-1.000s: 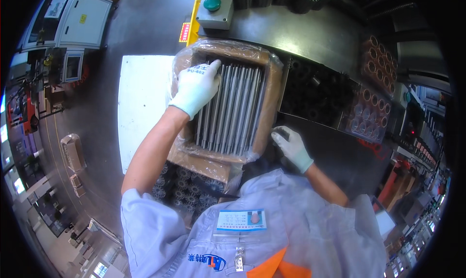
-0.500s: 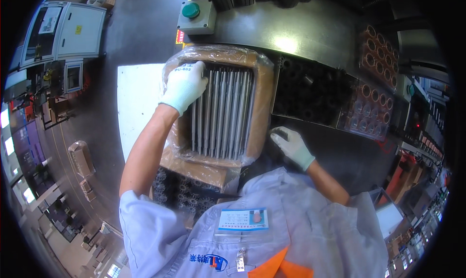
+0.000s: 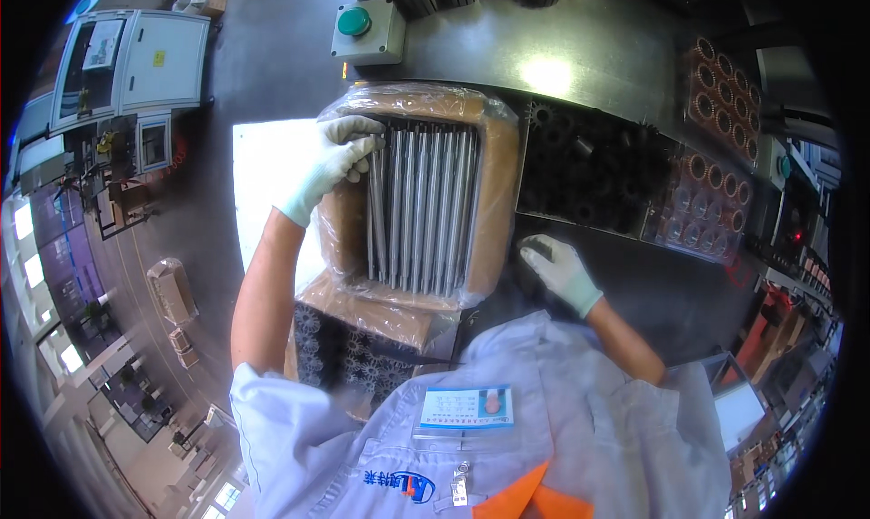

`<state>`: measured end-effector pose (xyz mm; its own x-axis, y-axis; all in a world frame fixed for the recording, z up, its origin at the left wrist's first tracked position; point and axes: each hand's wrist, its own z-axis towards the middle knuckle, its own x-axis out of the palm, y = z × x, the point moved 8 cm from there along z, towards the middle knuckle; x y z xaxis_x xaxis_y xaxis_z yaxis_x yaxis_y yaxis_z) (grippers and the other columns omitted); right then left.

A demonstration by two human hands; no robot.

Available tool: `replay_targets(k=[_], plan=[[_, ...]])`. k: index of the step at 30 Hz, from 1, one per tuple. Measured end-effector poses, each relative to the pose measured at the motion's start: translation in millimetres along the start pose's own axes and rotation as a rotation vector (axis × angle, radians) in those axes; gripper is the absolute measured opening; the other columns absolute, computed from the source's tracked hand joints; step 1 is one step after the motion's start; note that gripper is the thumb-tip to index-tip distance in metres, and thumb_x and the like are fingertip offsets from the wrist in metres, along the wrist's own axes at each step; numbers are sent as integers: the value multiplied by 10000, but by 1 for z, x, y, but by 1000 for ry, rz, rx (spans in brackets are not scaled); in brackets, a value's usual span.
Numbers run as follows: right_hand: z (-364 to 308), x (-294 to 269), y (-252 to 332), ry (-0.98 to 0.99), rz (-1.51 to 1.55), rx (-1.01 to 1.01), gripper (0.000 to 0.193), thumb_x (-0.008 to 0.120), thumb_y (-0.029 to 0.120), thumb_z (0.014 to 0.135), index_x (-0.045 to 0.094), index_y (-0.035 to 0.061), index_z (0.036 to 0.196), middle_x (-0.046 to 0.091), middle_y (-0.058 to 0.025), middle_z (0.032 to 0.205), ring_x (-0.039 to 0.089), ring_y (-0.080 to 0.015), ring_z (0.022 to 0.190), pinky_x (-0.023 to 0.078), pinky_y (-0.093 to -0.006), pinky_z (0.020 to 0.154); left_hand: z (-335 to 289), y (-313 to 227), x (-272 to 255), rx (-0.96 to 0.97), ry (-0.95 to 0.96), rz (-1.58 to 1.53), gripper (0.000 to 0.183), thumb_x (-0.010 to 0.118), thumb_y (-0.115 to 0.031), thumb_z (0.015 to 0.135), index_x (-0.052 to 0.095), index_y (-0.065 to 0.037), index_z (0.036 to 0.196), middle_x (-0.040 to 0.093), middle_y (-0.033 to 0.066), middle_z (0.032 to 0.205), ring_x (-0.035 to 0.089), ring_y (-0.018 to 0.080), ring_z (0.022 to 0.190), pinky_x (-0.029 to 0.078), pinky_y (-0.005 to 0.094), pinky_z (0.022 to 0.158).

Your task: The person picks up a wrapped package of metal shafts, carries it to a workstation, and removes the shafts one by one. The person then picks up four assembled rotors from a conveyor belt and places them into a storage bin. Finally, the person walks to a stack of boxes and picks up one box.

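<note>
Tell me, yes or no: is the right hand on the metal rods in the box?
No: the right hand rests on the dark bench right of the box, while the left hand touches the metal rods.

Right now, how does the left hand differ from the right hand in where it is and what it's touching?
The left hand reaches far out, arm extended, while the right hand stays close to the body. The left hand rests fingers on the metal rods in the plastic-lined cardboard box; the right hand lies beside that box on the dark worktop, apparently holding nothing. Both wear pale work gloves.
</note>
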<state>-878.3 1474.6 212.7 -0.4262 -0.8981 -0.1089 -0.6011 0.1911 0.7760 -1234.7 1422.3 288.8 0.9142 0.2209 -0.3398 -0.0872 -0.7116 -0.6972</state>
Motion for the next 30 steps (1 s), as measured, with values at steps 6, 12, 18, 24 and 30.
replay_targets(k=[6, 12, 18, 24, 30], plan=[[-1, 6, -11, -14, -8, 14, 287, 617, 230, 926, 666, 16, 1110, 711, -95, 911, 644, -131, 758, 513, -292, 698, -3, 7, 0, 41, 81, -147, 318, 594, -140, 967, 576, -4, 1255, 696, 69, 1014, 556, 42, 642, 491, 185, 559], [1, 14, -14, -41, -59, -57, 295, 622, 241, 919, 668, 18, 1107, 715, -106, 925, 660, -160, 761, 519, -310, 700, -4, 5, 3, 41, 84, -156, 336, 595, -116, 957, 566, 14, 1265, 691, 73, 1018, 554, 48, 641, 497, 190, 571], [0, 16, -12, -35, -85, -56, 296, 628, 241, 913, 671, 18, 1103, 717, -122, 943, 674, -193, 775, 524, -327, 704, -8, 3, 3, 76, 96, -47, 413, 561, -55, 938, 531, 2, 1347, 692, 104, 1054, 581, 63, 668, 518, 204, 600], [2, 20, -12, 6, -125, 4, 316, 637, 260, 910, 666, 14, 1106, 714, -130, 912, 670, -193, 736, 521, -333, 678, -9, -7, -2, 156, -80, 376, 449, 488, -11, 936, 532, -58, 1381, 705, 74, 1044, 592, 55, 630, 503, 215, 541], [7, 24, -16, -33, -141, -71, 339, 635, 278, 912, 659, 9, 1116, 710, -145, 896, 669, -209, 715, 520, -342, 670, -2, 1, -12, 18, -83, 614, 400, 541, -100, 900, 617, -68, 1291, 724, 113, 949, 653, 151, 654, 533, 303, 582]])
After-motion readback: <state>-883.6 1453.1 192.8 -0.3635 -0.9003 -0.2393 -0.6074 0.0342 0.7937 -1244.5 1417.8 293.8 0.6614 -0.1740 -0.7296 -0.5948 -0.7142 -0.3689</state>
